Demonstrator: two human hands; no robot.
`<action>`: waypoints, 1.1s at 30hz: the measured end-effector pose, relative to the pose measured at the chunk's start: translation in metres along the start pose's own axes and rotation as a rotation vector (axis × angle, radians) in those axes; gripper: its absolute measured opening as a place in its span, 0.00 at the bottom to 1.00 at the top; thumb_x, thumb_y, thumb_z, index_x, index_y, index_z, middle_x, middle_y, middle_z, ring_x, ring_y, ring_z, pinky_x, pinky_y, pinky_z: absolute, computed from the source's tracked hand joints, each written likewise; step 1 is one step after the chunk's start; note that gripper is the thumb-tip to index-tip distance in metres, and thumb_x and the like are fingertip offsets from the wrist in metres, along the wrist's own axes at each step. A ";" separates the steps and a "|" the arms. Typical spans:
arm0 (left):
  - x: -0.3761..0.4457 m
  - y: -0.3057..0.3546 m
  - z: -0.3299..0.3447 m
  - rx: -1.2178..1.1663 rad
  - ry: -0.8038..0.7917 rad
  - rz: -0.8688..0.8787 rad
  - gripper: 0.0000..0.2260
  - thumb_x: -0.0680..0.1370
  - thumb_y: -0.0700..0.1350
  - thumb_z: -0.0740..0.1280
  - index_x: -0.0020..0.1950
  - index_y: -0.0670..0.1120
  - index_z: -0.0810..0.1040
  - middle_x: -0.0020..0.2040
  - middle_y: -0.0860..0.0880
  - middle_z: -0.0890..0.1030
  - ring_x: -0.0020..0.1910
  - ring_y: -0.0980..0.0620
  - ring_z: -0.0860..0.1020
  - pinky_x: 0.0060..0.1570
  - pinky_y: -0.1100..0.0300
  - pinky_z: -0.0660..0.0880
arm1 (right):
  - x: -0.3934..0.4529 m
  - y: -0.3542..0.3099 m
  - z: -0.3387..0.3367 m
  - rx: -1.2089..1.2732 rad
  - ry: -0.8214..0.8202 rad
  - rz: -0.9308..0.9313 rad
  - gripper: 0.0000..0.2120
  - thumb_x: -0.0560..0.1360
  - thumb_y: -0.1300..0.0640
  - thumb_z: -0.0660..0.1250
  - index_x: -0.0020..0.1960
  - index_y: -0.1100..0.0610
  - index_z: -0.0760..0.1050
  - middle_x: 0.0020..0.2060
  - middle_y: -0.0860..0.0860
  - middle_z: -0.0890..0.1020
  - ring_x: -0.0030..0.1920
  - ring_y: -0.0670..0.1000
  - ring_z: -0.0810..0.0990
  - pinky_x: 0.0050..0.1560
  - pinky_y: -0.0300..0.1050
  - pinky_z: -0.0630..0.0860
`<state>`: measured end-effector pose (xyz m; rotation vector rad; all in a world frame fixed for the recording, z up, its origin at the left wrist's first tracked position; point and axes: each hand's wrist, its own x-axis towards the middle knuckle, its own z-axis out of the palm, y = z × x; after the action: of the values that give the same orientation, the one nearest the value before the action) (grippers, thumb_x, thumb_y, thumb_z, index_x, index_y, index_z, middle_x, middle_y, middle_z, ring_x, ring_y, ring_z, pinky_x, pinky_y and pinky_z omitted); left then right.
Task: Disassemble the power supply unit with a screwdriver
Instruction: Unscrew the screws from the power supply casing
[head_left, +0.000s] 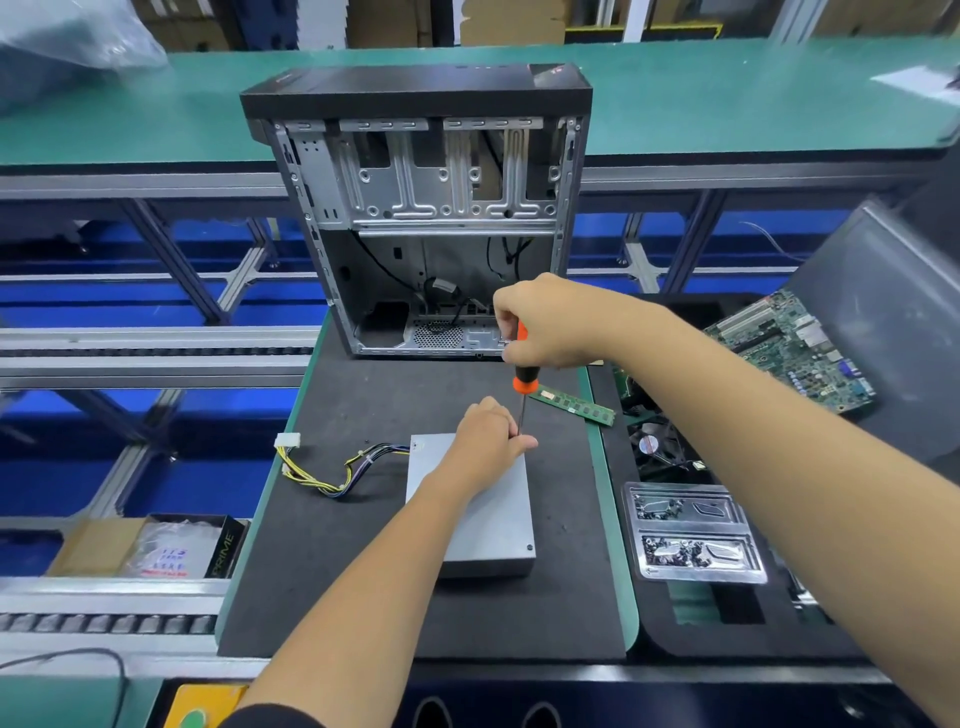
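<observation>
Metal tray (691, 535) compartments hold screws (670, 552); computer case (415, 208) gutted.

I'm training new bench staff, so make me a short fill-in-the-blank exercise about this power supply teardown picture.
1. The right hand grips the screwdriver by its orange and black ____.
2. The left hand steadies the shaft and rests on the grey ____.
3. Behind the mat stands an open computer ____.

Missing words: handle; power supply unit; case
</observation>
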<state>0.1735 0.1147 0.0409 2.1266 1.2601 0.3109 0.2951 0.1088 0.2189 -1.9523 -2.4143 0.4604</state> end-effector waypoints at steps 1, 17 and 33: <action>0.000 0.000 0.000 0.011 -0.004 0.001 0.13 0.76 0.49 0.69 0.37 0.44 0.71 0.47 0.48 0.70 0.53 0.46 0.69 0.54 0.56 0.67 | -0.002 0.000 -0.001 0.022 -0.001 -0.014 0.07 0.72 0.59 0.67 0.49 0.57 0.72 0.40 0.49 0.77 0.40 0.51 0.77 0.32 0.43 0.70; 0.001 0.007 0.009 0.542 0.012 0.056 0.18 0.83 0.52 0.53 0.60 0.39 0.70 0.57 0.43 0.69 0.57 0.45 0.67 0.52 0.56 0.66 | -0.009 0.002 0.001 0.100 0.089 0.025 0.09 0.67 0.58 0.70 0.45 0.56 0.75 0.33 0.45 0.73 0.32 0.45 0.69 0.28 0.42 0.62; -0.009 0.010 0.020 0.621 0.187 0.084 0.15 0.83 0.53 0.52 0.54 0.42 0.70 0.51 0.45 0.73 0.49 0.46 0.74 0.40 0.57 0.63 | -0.008 0.006 -0.001 0.112 0.106 0.053 0.08 0.67 0.56 0.70 0.44 0.57 0.75 0.34 0.47 0.75 0.30 0.46 0.70 0.28 0.40 0.63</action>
<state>0.1862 0.0959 0.0329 2.7291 1.5200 0.1667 0.3028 0.1028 0.2194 -1.9463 -2.2279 0.4702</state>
